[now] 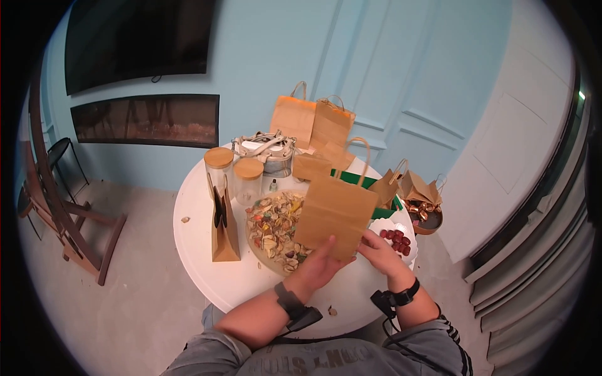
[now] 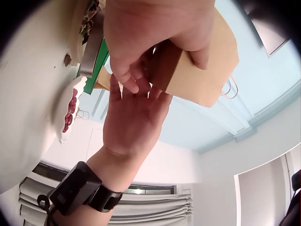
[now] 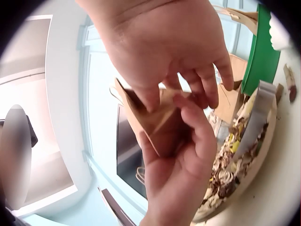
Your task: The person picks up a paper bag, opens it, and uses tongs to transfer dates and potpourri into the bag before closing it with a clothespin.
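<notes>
A brown paper bag with twisted handles is held up over the front of the round table. Its lower end sits in my left hand, the thumb lying across the broad face and the fingers underneath. At the bag's lower right side is my right hand. In the right wrist view, the thumb of that right hand presses into the bag's side panel. Its other fingers are spread and loosely bent beside the bag. The left wrist view shows the right palm with fairly straight fingers, their tips partly hidden.
A dish of dried petals lies beneath the bag. Another paper bag stands left, near wooden-lidded jars. Behind are a handbag and more paper bags. A green box and a white plate of red fruit sit right.
</notes>
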`<control>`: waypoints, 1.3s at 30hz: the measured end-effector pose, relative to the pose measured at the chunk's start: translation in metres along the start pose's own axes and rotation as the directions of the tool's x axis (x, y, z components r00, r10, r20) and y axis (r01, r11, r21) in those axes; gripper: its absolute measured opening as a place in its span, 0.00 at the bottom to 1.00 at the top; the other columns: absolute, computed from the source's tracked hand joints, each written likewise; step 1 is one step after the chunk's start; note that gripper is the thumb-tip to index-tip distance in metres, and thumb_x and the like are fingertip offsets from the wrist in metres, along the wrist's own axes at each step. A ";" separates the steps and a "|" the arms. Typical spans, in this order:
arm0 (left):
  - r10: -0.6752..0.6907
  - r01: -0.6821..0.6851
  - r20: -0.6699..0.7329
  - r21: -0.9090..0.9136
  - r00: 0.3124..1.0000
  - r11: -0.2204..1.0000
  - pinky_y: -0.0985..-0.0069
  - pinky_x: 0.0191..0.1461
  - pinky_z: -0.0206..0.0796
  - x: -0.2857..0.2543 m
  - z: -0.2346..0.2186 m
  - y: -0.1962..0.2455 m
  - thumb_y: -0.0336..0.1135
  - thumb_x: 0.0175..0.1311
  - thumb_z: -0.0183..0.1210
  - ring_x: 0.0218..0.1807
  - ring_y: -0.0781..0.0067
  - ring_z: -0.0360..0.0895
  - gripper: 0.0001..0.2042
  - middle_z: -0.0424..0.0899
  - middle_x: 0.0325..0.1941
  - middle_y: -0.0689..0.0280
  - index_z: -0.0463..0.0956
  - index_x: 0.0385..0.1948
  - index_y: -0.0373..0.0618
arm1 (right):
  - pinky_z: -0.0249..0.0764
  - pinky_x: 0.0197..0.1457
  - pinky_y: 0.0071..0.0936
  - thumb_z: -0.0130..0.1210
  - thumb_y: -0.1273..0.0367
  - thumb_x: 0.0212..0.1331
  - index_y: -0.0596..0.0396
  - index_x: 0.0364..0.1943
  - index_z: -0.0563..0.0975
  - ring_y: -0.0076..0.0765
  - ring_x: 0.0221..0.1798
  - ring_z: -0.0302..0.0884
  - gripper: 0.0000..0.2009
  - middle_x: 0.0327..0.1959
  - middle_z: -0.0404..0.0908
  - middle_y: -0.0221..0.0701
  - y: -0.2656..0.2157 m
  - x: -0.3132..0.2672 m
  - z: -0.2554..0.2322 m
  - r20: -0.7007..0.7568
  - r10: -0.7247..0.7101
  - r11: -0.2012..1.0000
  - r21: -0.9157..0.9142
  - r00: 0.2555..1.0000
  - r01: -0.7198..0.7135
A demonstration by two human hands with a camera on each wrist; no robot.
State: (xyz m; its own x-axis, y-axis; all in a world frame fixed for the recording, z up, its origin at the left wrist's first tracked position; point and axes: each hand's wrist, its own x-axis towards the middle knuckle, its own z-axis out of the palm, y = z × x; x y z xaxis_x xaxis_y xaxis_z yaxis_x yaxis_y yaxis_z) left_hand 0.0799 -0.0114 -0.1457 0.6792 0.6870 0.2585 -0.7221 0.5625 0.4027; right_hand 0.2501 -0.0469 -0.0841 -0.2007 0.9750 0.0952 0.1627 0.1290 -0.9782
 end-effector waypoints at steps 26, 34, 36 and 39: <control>-0.451 0.319 0.192 0.478 0.871 0.819 0.71 0.61 0.61 -0.004 -0.006 -0.027 0.35 0.67 0.54 0.59 0.71 0.71 0.35 0.65 0.67 0.63 0.43 0.73 0.53 | 0.54 0.16 0.22 0.54 0.68 0.52 0.56 0.19 0.75 0.21 0.10 0.61 0.09 0.10 0.66 0.25 -0.098 0.080 -0.028 -0.014 0.324 0.901 -0.301 0.946 -0.313; -0.421 0.287 0.186 0.493 0.888 0.821 0.72 0.61 0.61 -0.005 -0.005 -0.024 0.37 0.68 0.54 0.58 0.71 0.71 0.33 0.66 0.67 0.63 0.46 0.72 0.52 | 0.57 0.20 0.22 0.53 0.70 0.51 0.55 0.16 0.74 0.21 0.08 0.57 0.09 0.08 0.66 0.26 -0.099 0.115 -0.038 0.147 0.495 0.869 -0.109 0.856 -0.483; -0.410 0.283 0.172 0.490 0.896 0.825 0.72 0.59 0.61 -0.004 -0.006 -0.025 0.37 0.66 0.54 0.57 0.74 0.72 0.33 0.68 0.64 0.67 0.49 0.71 0.57 | 0.56 0.20 0.22 0.52 0.70 0.53 0.53 0.14 0.72 0.20 0.08 0.54 0.11 0.08 0.65 0.26 -0.107 0.121 -0.035 0.117 0.540 0.835 -0.196 0.834 -0.513; -0.405 0.282 0.172 0.482 0.898 0.830 0.73 0.59 0.61 -0.004 -0.007 -0.026 0.37 0.66 0.54 0.57 0.75 0.72 0.32 0.69 0.63 0.67 0.49 0.71 0.57 | 0.53 0.19 0.22 0.50 0.69 0.54 0.51 0.12 0.69 0.18 0.07 0.51 0.14 0.08 0.64 0.25 -0.115 0.126 -0.036 0.194 0.572 0.820 -0.138 0.797 -0.555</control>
State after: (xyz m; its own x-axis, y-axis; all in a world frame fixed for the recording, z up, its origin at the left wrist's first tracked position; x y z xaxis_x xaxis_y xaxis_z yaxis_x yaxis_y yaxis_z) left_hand 0.0956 -0.0253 -0.1635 0.9248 0.3105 0.2198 -0.3446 0.4386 0.8300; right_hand 0.2406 0.0673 0.0468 -0.2547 0.8156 -0.5196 0.3783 -0.4104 -0.8297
